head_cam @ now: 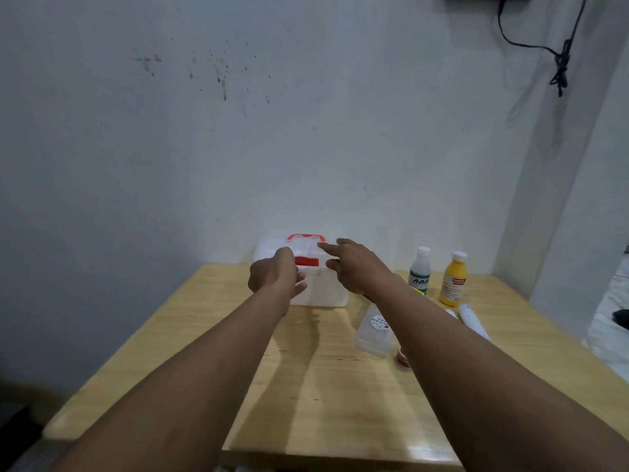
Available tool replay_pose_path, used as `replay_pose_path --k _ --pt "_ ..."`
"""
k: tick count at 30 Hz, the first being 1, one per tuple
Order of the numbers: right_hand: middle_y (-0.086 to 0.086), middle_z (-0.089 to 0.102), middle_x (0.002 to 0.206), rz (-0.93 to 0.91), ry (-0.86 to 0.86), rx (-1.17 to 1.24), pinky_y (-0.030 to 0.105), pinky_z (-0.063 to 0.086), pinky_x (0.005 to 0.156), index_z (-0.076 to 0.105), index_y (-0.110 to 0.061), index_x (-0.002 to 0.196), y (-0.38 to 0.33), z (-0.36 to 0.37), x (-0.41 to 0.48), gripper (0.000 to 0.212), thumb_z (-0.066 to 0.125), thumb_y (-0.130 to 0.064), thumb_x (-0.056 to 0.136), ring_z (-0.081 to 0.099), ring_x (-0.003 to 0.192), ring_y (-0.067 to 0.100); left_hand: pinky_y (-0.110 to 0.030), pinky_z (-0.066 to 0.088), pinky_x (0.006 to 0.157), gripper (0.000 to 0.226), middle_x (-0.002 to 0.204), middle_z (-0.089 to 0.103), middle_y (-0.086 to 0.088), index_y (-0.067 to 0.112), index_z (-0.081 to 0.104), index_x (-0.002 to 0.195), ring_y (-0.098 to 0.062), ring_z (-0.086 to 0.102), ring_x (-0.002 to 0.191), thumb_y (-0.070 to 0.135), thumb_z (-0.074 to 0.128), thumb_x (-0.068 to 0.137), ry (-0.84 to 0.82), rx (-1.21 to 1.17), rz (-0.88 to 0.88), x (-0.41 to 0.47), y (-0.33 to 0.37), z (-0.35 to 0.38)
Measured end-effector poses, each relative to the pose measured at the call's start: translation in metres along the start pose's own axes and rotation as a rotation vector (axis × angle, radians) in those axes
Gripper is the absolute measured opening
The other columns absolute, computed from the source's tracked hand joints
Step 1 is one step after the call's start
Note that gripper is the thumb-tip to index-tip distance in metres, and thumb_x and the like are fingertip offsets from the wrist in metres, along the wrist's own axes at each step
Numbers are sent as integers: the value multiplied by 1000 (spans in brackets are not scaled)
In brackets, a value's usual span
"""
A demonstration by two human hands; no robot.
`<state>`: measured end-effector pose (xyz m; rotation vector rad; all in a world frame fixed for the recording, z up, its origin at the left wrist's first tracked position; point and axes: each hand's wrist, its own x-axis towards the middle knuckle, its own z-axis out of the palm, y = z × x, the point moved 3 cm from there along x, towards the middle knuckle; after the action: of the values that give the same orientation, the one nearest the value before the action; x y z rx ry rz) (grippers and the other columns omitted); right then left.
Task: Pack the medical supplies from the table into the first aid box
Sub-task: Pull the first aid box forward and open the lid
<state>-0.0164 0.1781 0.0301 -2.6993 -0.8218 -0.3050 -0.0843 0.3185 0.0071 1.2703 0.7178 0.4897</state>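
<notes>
Translucent white plastic first aid box, red latch and handle, is seen at frame centre on the pale glossy wooden table. Left hand is curled at its front; hold cannot be told. Right hand is spread, empty, over the lid. Right of centre: two plastic bottles, white and yellow.

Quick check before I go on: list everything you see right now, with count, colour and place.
first aid box: 1, white with red handle and latch, far middle of the table, against the wall
clear bottle: 1, white cap, green label, right of the box
yellow bottle: 1, white cap, far right
white tubes: 2, lying in front of the yellow bottle
clear plastic case: 1, round sticker, lying beside the right forearm
red item: 1, mostly hidden under the right forearm
table: 1, light wood
black cable: 1, wall, top right
left hand: at the box's latch
right hand: fingers spread over the lid
</notes>
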Motion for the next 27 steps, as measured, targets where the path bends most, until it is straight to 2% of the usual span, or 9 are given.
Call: replay_pose_path --k 3,5,7,9,12,17,20,24,27 --pt "6 26 162 11 -11 39 38 30 113 31 -33 154 2 1 -1 53 45 -18 105 21 150 22 -40 63 71 8 77 71 -10 5 66 81 -23 72 67 11 61 77 -9 231 160 5 10 -6" --pt "6 25 163 14 -16 56 37 29 113 32 -35 154 3 1 -1 53 45 -18 105 21 150 22 -36 60 75 19 83 72 -6 13 65 75 -25 70 74 28 74 79 14 440 285 9 12 -9" --pt "5 26 162 20 -13 65 38 29 114 33 -35 153 3 1 -1 53 47 -19 104 24 149 23 -32 53 72 35 88 69 -1 16 63 79 -24 65 80 47 79 77 93 605 392 11 15 -12" --pt "4 27 162 31 -3 71 38 30 114 34 -36 153 3 1 -1 53 48 -19 104 27 148 24 -33 47 69 49 95 63 -1 16 57 92 -25 59 88 55 80 73 186 692 476 11 19 -15" --pt "3 30 161 35 2 81 38 30 113 34 -33 153 4 0 -2 53 49 -21 103 30 147 25 -39 46 80 72 115 52 -7 18 45 111 -28 50 108 63 79 67 217 772 580 21 20 -20" --pt "6 41 155 84 38 144 36 36 108 33 -20 153 9 0 -4 57 55 -29 100 41 139 25 -48 40 105 108 155 34 -12 17 17 153 -36 38 138 65 72 74 -106 709 462 44 12 -24" --pt "14 29 159 102 23 180 38 35 109 33 -27 153 14 5 -6 55 52 -34 101 39 141 28 -43 38 106 98 157 34 -10 15 16 156 -35 37 140 61 64 83 -219 733 488 42 10 -23" --pt "16 51 138 101 -13 231 38 41 96 20 -32 156 20 15 -14 62 50 -37 101 51 124 32 -37 43 94 91 148 46 -10 17 28 152 -33 47 131 63 64 83 -164 698 539 45 7 -28" --pt "11 43 152 144 17 295 39 39 103 12 -23 158 23 18 -17 71 52 -37 101 45 134 31 -32 41 86 88 144 50 -10 17 33 150 -32 51 126 61 67 81 -138 645 548 43 6 -28"
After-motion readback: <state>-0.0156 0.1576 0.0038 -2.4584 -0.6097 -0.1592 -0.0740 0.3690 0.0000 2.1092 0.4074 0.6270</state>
